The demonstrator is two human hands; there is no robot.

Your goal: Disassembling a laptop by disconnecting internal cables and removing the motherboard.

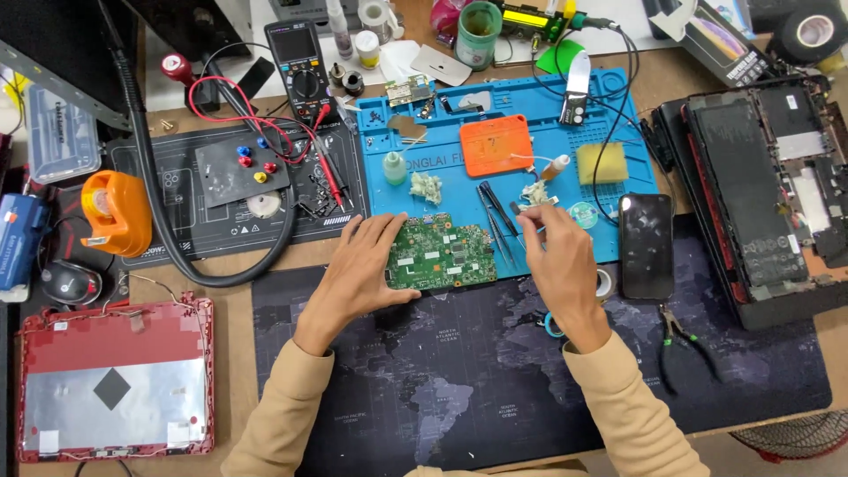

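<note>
Circuit board [442, 254]: green, lying flat at the near edge of the blue work mat [618, 97], partly over the dark map-printed desk pad [459, 380], in the middle of the counter.
Left hand [360, 269]: fingers spread and laid flat on the board's left edge; the grip reads as a steadying press, likely to keep the board from sliding.
Right hand [558, 256]: just right of the board, fingertips pressed together, pinching a small pale object I cannot identify, near a wad of whitish material [535, 192].
Tweezers [496, 216]: dark, lying on the mat between the two hands, within easy reach.
Far part of mat: orange pad [496, 145], yellow sponge [601, 162], small dropper bottle [394, 167].
Right side: black phone [646, 246] face up beside the right hand; opened laptop base [760, 194] further right; pliers [685, 340] on the desk pad.
Left side: multimeter [300, 66] with red leads at the far edge, orange tape dispenser [117, 212], red laptop lid [115, 380] near left.
</note>
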